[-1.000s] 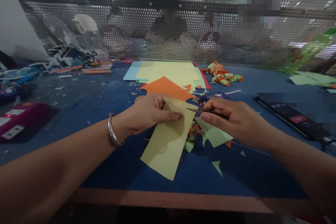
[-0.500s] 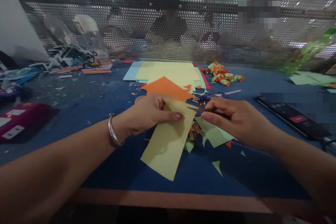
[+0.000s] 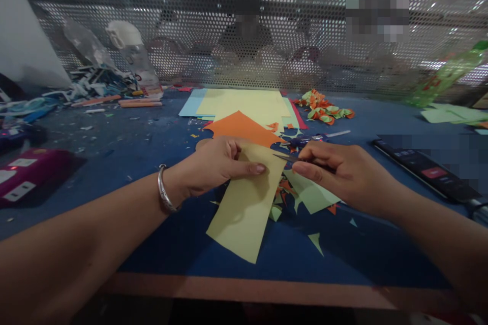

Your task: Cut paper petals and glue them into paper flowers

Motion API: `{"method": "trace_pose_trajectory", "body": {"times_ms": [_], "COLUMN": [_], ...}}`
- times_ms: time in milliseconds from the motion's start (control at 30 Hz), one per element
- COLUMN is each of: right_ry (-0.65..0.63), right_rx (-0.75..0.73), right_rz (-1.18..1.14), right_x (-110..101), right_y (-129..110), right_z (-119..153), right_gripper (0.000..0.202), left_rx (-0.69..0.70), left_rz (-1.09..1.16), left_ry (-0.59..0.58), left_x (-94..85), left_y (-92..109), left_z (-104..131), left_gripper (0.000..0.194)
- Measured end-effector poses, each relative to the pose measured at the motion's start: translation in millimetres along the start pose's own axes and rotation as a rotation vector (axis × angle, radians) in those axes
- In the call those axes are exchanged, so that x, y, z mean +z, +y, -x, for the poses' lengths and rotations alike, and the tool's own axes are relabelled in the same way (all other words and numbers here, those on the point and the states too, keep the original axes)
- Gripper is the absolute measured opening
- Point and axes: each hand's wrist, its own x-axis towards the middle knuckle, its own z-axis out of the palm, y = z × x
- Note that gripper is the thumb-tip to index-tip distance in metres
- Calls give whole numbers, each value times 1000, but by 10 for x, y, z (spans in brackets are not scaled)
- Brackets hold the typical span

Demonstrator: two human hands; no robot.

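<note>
My left hand [image 3: 224, 162] pinches a strip of yellow paper [image 3: 244, 213] near its upper end, thumb on top. The strip slants down toward the table's front edge. In my right hand [image 3: 335, 167] is a pair of scissors [image 3: 284, 157], fingers closed round the handles. The blades reach the paper's upper right edge; whether they are parted is hard to see. Just beyond my left hand lies an orange sheet [image 3: 244, 129] with scalloped cuts along its edges. Below the scissors are a pale green piece of paper [image 3: 312, 193] and several orange and green scraps [image 3: 282, 193].
Stacked yellow sheets [image 3: 244, 101] lie at the back. Right of them sits a pile of orange and green cut pieces [image 3: 322, 107], with a screwdriver-like tool [image 3: 316, 138] nearer. A phone [image 3: 427, 170] is at right, a magenta power strip [image 3: 34, 172] at left, a clear bottle [image 3: 141, 66] behind.
The lower end of the yellow strip has swung slightly to the right. The scissors and both hands have barely shifted.
</note>
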Motion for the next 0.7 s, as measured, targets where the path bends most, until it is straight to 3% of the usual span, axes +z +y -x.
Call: {"method": "trace_pose_trajectory", "body": {"times_ms": [200,700], "right_ry": [-7,-3], "right_rx": [10,5], "right_rz": [-26,-11], "right_x": [4,14], "right_y": [-5,-9], "right_z": [4,2], "right_gripper": [44,42], "left_rx": [3,-33], "left_rz": [-33,2], "left_ry": [-1,2], "left_x": [-12,15], "left_y": [-24,1], "left_z": [4,16], "left_gripper": [31,26]}}
